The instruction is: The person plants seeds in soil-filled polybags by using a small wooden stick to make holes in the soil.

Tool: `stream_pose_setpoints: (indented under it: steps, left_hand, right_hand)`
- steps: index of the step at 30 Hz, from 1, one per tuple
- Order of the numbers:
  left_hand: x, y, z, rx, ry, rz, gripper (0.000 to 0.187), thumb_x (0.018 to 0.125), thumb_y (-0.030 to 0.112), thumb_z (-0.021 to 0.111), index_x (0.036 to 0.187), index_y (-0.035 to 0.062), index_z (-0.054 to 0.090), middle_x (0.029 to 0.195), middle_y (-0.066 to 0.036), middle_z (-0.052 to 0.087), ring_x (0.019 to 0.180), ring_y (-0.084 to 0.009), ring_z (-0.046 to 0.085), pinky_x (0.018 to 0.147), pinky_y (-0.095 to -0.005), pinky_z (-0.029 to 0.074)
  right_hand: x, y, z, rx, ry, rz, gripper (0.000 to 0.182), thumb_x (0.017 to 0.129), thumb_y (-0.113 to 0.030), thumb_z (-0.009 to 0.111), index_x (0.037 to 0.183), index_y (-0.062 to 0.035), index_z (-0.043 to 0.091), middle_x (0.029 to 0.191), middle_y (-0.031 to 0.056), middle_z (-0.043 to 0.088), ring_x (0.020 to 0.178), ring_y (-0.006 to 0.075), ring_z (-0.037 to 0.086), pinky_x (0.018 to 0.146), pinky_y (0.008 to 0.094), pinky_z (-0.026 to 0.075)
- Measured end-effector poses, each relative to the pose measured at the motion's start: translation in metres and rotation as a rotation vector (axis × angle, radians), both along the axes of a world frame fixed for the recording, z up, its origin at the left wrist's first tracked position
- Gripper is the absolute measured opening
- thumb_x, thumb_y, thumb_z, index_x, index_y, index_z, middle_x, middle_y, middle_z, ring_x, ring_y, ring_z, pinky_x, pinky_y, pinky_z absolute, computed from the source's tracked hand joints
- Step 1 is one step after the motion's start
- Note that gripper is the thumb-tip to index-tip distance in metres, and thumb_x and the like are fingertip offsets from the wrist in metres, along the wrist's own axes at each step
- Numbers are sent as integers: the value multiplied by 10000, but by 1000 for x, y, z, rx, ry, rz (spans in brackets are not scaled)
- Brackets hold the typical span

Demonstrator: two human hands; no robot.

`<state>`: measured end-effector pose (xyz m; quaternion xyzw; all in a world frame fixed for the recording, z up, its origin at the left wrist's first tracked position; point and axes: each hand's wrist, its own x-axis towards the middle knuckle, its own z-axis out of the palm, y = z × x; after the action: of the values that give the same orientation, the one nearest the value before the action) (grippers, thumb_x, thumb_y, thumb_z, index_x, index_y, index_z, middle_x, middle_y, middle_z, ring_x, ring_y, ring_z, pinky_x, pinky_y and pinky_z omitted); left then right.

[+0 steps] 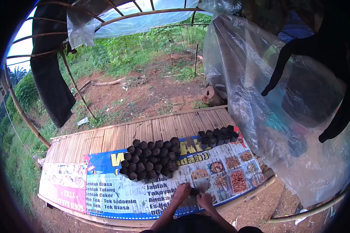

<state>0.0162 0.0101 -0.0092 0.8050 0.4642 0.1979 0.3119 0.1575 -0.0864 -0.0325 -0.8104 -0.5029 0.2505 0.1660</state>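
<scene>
Low on the banner-covered bamboo table, my left hand (182,192) and my right hand (205,200) are close together with bent fingers. Between them shows a small dark thing that looks like a black seedling bag (194,191); both hands are closed at its sides, though the fingertips are too small to make out fully. Just beyond my left hand stands a large cluster of black seedling bags (149,159), packed upright and filled with dark soil. A smaller group of similar black bags (217,137) stands farther back on the right.
The printed banner (112,194) covers the front of the bamboo-slat table (144,131). A clear plastic sheet (252,97) hangs along the right side. Dark cloth (284,66) hangs at upper right. A cut log (212,96) lies behind the table on bare soil.
</scene>
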Motion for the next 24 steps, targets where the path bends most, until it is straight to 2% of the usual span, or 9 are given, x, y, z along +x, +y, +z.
stream_pose_setpoints:
  steps: [6,9,11,12,13,15,17,19,24]
  left_hand:
    - [-3,-11,15,-12,-131,82,137,812,139,601,811,2,604,765,-220,637,745,-409,622,695,-489,492]
    - [-6,-18,2,-49,-157,166,146,803,146,611,809,1,625,788,-219,650,759,-403,632,700,-466,502]
    - [-5,-24,-7,-46,-209,209,108,769,97,633,783,-6,661,735,-184,663,701,-347,664,637,-402,525]
    - [-5,-25,-7,-44,-207,217,122,779,106,640,786,-15,656,731,-172,667,680,-313,672,626,-385,524]
    - [-3,-19,-5,-26,-217,218,122,779,106,640,786,-15,656,731,-172,667,680,-313,672,626,-385,524]
    - [-8,-24,-4,-83,-287,221,137,790,118,642,803,-18,652,734,-163,669,669,-283,674,628,-371,522]
    - [-10,-24,-4,-96,-261,226,153,795,132,649,831,-16,655,742,-159,670,678,-259,674,633,-358,517]
    - [-10,-25,-6,-162,-308,276,178,786,172,656,836,1,661,745,-206,658,708,-357,663,662,-418,524]
    - [-14,-26,-2,-96,-324,302,191,797,159,645,867,-18,659,799,-190,676,743,-322,677,686,-387,527]
  right_hand:
    - [1,4,41,71,-97,27,379,812,-406,545,833,-57,693,774,221,664,782,416,641,753,493,501]
    - [7,8,31,157,-92,12,330,803,-364,568,826,-59,693,657,208,642,665,365,656,667,475,522]
    - [13,12,27,-109,418,-100,303,812,-320,566,800,-38,676,622,206,629,637,368,650,645,460,523]
    - [13,13,48,-140,517,-129,296,820,-301,564,801,-24,666,642,206,629,665,382,643,660,456,515]
    - [18,21,44,-122,511,-122,296,820,-301,564,801,-24,666,642,206,629,665,382,643,660,456,515]
    - [19,14,30,172,261,69,309,818,-311,573,798,-14,658,691,210,633,709,394,634,674,454,504]
    - [21,20,28,122,248,82,309,815,-311,578,797,-13,655,714,213,634,726,394,632,674,450,500]
    - [19,13,23,65,234,88,310,813,-312,583,796,-11,653,736,217,636,743,395,630,674,446,496]
    - [15,28,21,288,205,122,306,813,-292,578,768,4,641,736,229,628,723,394,625,649,448,478]
